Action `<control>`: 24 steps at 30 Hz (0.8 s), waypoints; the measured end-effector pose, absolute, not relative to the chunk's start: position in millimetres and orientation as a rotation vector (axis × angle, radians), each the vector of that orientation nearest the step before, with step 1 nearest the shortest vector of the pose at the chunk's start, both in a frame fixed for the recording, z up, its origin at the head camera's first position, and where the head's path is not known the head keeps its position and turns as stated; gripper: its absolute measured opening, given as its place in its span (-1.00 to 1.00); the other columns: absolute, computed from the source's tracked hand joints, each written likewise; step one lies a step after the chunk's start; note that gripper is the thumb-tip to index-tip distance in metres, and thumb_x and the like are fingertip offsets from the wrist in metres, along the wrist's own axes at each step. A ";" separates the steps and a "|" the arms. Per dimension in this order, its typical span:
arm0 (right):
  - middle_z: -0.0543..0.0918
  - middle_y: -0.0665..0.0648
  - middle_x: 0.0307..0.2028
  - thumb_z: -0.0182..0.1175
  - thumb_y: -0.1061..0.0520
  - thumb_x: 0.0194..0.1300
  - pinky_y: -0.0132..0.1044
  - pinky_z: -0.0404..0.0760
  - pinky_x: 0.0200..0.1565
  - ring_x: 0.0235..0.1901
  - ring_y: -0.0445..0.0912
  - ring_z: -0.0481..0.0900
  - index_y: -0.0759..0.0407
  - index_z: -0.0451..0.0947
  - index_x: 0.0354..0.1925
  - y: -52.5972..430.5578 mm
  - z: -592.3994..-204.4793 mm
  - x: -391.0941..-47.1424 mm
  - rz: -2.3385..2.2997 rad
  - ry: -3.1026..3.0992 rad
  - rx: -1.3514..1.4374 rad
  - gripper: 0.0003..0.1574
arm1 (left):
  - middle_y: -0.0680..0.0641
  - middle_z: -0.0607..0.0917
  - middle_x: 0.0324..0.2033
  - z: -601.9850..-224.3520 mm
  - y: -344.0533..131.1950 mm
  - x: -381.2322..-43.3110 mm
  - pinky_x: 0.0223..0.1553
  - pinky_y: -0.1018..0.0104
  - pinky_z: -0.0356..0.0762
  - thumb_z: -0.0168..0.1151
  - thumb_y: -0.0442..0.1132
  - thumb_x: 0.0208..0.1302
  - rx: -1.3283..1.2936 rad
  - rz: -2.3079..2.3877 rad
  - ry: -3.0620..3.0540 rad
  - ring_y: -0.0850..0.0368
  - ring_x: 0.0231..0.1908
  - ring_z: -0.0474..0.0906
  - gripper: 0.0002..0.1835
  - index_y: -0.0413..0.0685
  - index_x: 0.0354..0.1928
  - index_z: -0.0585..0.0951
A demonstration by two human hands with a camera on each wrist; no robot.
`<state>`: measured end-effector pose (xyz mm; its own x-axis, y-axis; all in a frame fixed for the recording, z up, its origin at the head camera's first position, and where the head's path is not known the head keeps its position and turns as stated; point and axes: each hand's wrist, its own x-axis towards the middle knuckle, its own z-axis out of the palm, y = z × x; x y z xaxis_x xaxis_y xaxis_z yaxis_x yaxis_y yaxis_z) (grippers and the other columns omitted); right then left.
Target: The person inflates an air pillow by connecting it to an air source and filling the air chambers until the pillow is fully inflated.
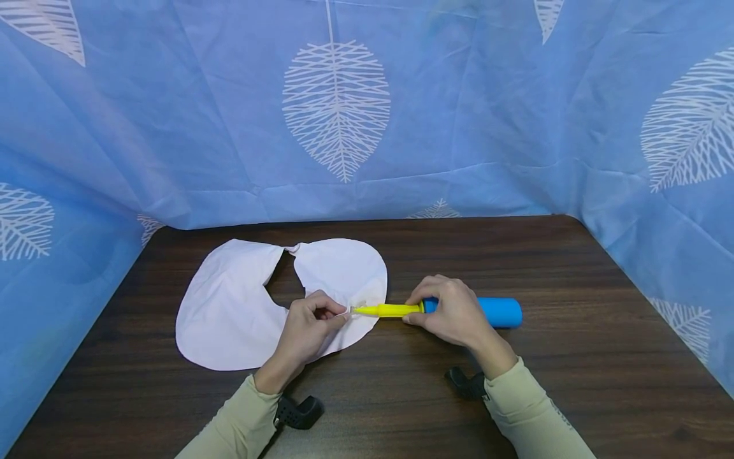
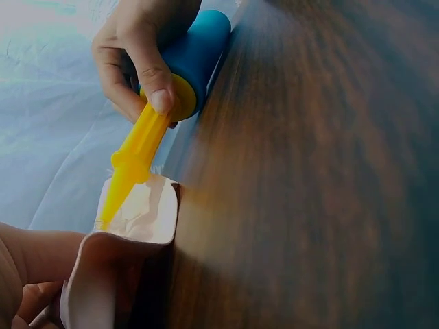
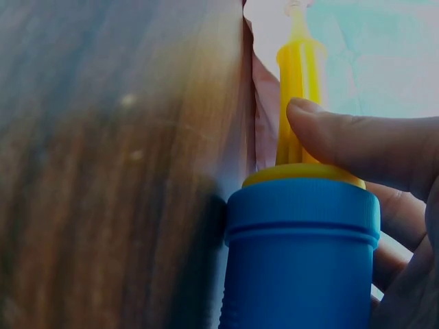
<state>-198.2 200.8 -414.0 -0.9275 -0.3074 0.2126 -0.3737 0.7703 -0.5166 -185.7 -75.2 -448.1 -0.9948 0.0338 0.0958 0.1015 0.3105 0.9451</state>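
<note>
A flat white U-shaped inflatable neck pillow (image 1: 229, 312) lies on the dark wooden table. My left hand (image 1: 306, 328) pinches its material beside a small clear valve, on the pillow's right lobe. A blue hand pump (image 1: 501, 312) with a yellow nozzle (image 1: 395, 310) lies to the right, its tip pointing left at the valve. My right hand (image 1: 453, 309) grips the pump near its yellow collar, with the thumb on the nozzle base in the right wrist view. In the left wrist view the nozzle tip (image 2: 113, 205) meets the valve; how deep it sits I cannot tell.
The brown wood-grain table (image 1: 545, 395) stretches around the pillow and pump. Behind and at both sides hangs a blue cloth (image 1: 459, 115) with white leaf patterns. A black wrist device (image 1: 299, 412) is worn on each arm.
</note>
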 end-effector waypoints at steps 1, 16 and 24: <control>0.79 -0.07 -0.23 0.64 0.06 0.14 -0.07 0.64 -0.08 -0.16 -0.06 0.64 -0.02 0.88 -0.26 201.0 -413.7 -198.1 0.868 -2.846 0.549 -0.83 | -0.10 0.71 -0.41 -448.0 -74.9 -185.7 -0.29 0.44 0.42 0.48 -0.48 0.24 -0.131 -1.807 -2.497 0.11 -0.36 0.48 -0.95 -0.24 -0.31 0.85; 0.79 -0.08 -0.20 0.63 0.00 0.18 -0.09 0.65 -0.12 -0.17 -0.07 0.65 -0.06 0.87 -0.24 194.9 -417.6 -198.2 0.847 -2.842 0.529 -0.83 | -0.06 0.80 -0.35 -445.5 -76.4 -181.4 -0.27 0.45 0.48 0.56 -0.39 0.22 -0.008 -1.711 -2.550 0.17 -0.28 0.52 -0.92 -0.14 -0.25 0.90; 0.79 -0.08 -0.20 0.64 -0.01 0.17 -0.08 0.65 -0.11 -0.15 -0.06 0.65 -0.07 0.87 -0.25 199.4 -415.8 -196.9 0.838 -2.849 0.528 -0.83 | -0.08 0.79 -0.38 -445.9 -73.2 -180.9 -0.27 0.47 0.48 0.56 -0.42 0.21 -0.076 -1.751 -2.524 0.21 -0.32 0.53 -0.93 -0.16 -0.27 0.90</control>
